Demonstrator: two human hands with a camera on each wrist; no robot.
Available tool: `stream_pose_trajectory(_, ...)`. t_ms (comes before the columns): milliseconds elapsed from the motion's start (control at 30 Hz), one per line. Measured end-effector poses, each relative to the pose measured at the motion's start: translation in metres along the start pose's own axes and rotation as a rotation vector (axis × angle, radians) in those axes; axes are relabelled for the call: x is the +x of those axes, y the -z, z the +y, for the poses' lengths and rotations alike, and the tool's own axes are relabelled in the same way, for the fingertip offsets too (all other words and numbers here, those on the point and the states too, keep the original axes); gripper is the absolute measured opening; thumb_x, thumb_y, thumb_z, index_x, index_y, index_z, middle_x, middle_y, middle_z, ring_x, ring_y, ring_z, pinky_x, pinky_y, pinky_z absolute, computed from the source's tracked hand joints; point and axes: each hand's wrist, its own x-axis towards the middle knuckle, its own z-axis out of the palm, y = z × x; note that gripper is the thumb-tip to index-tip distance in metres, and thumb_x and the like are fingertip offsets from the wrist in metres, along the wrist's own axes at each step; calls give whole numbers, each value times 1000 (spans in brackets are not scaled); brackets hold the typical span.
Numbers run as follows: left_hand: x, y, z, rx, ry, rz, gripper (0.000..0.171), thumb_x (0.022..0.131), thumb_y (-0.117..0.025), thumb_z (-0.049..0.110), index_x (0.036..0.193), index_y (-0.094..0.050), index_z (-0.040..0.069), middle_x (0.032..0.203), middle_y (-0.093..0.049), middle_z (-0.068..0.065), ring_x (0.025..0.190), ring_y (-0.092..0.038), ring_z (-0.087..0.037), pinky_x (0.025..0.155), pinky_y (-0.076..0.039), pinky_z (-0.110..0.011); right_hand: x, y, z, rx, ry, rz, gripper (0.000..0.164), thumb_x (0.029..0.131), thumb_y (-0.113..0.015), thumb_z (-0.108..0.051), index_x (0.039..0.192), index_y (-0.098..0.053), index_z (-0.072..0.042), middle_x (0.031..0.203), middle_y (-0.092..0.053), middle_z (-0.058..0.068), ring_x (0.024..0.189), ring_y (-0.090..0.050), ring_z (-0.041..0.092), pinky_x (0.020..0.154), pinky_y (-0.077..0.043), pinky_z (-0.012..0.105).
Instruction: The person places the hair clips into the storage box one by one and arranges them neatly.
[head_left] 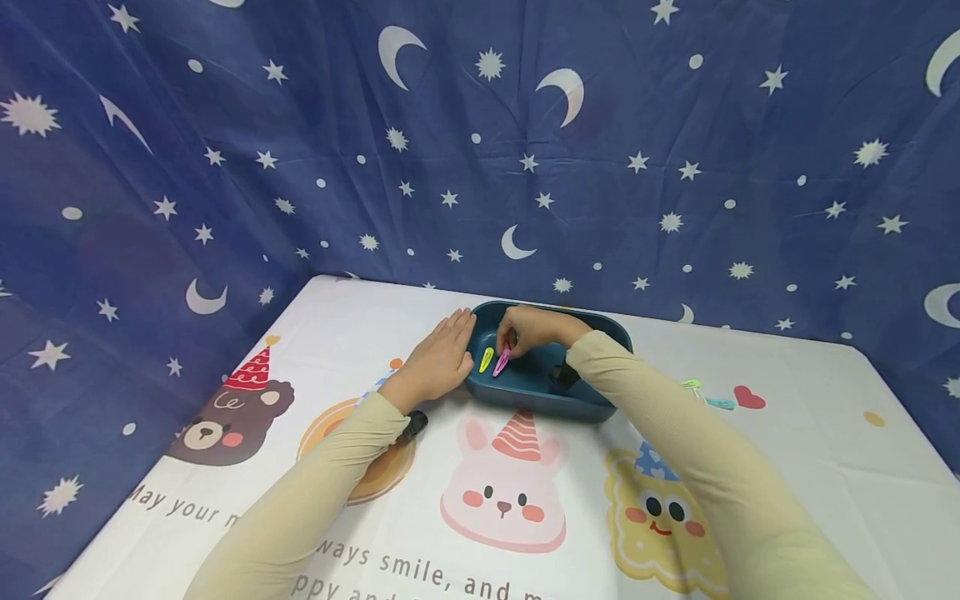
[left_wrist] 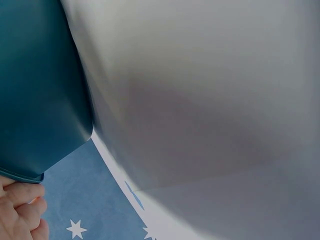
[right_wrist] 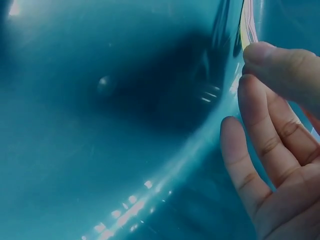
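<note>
A dark teal oblong bin (head_left: 551, 406) stands near the back of the table. Inside it, my right hand (head_left: 528, 327) pinches a pink snap hair clip (head_left: 502, 362) between thumb and fingertips. A yellow hair clip (head_left: 487, 360) lies just left of it in the bin. In the right wrist view the thumb and index finger meet on the clip (right_wrist: 249, 22), while the other fingers extend loosely. My left hand (head_left: 438, 357) rests with straight fingers along the bin's left end. The left wrist view shows its fingers (left_wrist: 22, 200) at the bin's rim.
Right of the bin, partly behind my right forearm, lie a green hair clip (head_left: 691, 384) and a light blue hair clip (head_left: 720, 403). A white printed cloth (head_left: 810, 450) covers the table. Behind hangs a blue curtain (head_left: 450, 125) with stars and moons.
</note>
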Motion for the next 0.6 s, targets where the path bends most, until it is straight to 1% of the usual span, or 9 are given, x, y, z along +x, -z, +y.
stream_pose_trajectory(233,0,0,0,-5,-1,1,60,94,-38,19,146,-22,-6,155,-21,-19,146,-16,-29,120,-14,-40,3,-3,6,46,3,11,10,77,-70,3,86,-74,0,78,-70,8,65,-56,5,63,-51,18)
stream_pose_trajectory(400,-1,-1,-1,0,-8,9,60,94,-38,20,146,-23,-7,155,-21,-19,146,-16,-30,120,-15,-41,6,-5,12,94,10,11,12,78,-69,5,88,-73,1,82,-71,12,66,-56,4,63,-51,17)
stream_pose_trajectory(600,-1,-2,-2,-6,-6,7,60,95,-38,19,147,-22,-6,155,-21,-19,146,-15,-29,120,-14,-39,9,-7,14,126,7,-2,11,78,-69,5,88,-73,3,84,-71,14,66,-56,4,63,-51,18)
